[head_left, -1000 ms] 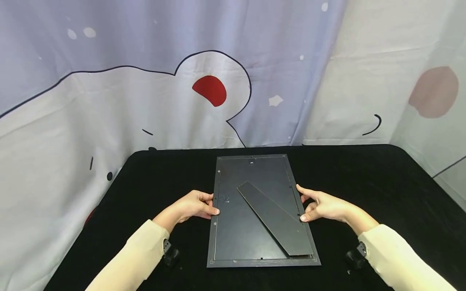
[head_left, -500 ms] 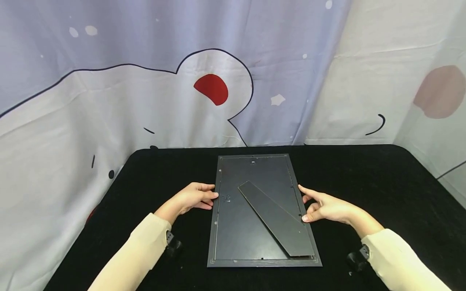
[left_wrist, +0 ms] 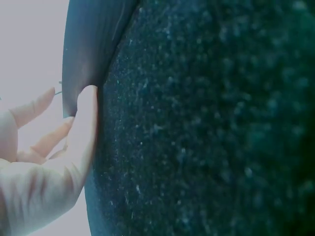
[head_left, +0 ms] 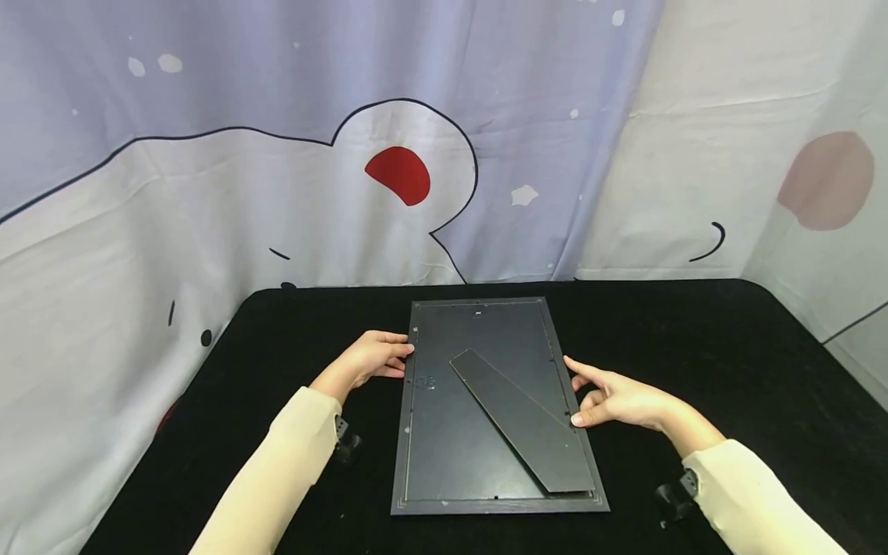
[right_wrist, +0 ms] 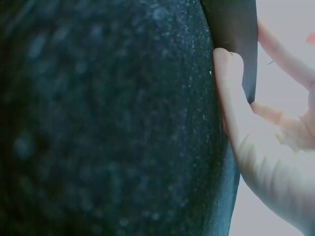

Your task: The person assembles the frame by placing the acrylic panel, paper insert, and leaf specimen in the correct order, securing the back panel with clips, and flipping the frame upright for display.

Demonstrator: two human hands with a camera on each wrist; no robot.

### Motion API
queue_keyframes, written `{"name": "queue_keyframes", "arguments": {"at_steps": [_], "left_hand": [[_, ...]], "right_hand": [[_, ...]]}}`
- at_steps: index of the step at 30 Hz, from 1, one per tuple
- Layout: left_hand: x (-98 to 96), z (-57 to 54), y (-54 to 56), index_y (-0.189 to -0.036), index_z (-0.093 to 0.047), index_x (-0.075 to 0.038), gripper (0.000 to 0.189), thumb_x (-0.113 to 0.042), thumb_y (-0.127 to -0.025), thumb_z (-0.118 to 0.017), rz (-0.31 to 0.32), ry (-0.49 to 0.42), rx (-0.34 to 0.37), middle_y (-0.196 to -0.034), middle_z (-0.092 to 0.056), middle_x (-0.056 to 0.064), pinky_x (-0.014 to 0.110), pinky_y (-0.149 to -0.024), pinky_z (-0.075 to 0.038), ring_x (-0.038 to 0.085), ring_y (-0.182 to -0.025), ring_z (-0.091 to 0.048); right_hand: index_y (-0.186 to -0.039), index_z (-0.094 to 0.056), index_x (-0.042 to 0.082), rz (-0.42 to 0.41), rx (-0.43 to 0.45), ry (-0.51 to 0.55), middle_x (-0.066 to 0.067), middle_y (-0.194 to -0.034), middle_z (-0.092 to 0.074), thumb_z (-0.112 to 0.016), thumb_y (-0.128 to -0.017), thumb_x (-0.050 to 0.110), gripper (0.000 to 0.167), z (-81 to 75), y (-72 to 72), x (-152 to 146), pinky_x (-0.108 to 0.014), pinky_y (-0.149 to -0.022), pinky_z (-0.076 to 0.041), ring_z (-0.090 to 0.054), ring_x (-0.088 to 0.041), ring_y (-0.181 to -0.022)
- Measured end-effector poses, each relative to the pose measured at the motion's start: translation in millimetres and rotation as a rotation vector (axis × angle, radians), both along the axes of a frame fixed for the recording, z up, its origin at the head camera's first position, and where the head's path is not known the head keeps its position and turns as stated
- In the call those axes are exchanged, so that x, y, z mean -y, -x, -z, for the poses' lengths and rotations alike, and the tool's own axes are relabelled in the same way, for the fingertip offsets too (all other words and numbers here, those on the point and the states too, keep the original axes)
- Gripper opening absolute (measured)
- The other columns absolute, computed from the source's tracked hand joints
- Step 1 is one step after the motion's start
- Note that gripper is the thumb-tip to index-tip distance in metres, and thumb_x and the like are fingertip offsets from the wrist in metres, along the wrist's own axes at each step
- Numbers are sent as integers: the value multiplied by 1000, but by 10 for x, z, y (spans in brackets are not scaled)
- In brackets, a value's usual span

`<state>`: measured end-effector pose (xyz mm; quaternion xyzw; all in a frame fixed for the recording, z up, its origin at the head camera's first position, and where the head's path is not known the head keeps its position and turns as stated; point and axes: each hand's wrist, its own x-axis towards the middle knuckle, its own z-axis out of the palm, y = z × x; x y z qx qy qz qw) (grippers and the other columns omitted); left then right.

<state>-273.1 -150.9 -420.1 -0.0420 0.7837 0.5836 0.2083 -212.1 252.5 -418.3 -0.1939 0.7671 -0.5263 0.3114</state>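
Note:
A dark grey picture frame point(head_left: 444, 439) lies back up on the black-covered table in the head view. Its stand flap point(head_left: 523, 432) crosses the back panel at a slant. My left hand point(head_left: 366, 359) touches the frame's left edge above its middle, fingers extended. On the opposite side, my right hand point(head_left: 617, 397) has index fingertip and thumb spread apart along the right edge. In the left wrist view the frame's side point(left_wrist: 88, 44) meets a fingertip of the left hand. In the right wrist view the right hand's digits point(right_wrist: 229, 66) rest against the frame's side. The frame's front is hidden.
The black table cover point(head_left: 708, 354) extends around the frame on all sides. Behind it hangs a pale curtain point(head_left: 277, 200) with printed shapes, which also runs down the left side. Each forearm wears a small black device near the cuff, such as the left one point(head_left: 347, 449).
My left hand has slid away from me along the frame's left edge. The right hand keeps its place, and the frame stays where it was. The head view shifts slightly.

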Motion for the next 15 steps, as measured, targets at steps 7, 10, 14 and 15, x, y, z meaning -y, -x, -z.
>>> {"name": "queue_keyframes", "arguments": {"at_steps": [7, 10, 14, 15], "left_hand": [[-29, 26, 37, -132, -52, 9, 46, -9, -91, -65, -18, -25, 3, -85, -66, 6, 30, -71, -57, 13, -67, -59], [-43, 22, 41, -131, -52, 9, 47, -9, -90, -67, -20, -20, 7, -82, -66, 4, 30, -70, -58, 13, -66, -59], [-46, 4, 58, -132, -53, 8, 50, -10, -88, -70, -37, -9, 38, -82, -66, 5, 30, -70, -58, 13, -67, -60], [-42, 0, 65, -132, -53, 8, 51, -10, -88, -70, -44, -7, 48, -83, -66, 5, 29, -70, -57, 13, -67, -60]], "right_hand": [[-151, 5, -4, -2, 8, 15, -29, -131, -25, -73, -83, 5, 104, 17, 9, -10, -28, -82, -47, -61, -12, -78], [-151, 4, -4, -3, 5, 16, -29, -130, -25, -73, -83, 5, 104, 18, 9, -15, -28, -81, -47, -61, -12, -77], [-151, 4, -4, -2, 3, 15, -29, -130, -25, -74, -82, 5, 104, 7, 4, -14, -28, -81, -47, -61, -12, -77], [-151, 3, -4, -1, 4, 15, -29, -131, -26, -74, -82, 5, 104, 4, 3, -12, -28, -82, -47, -61, -12, -77]]}}
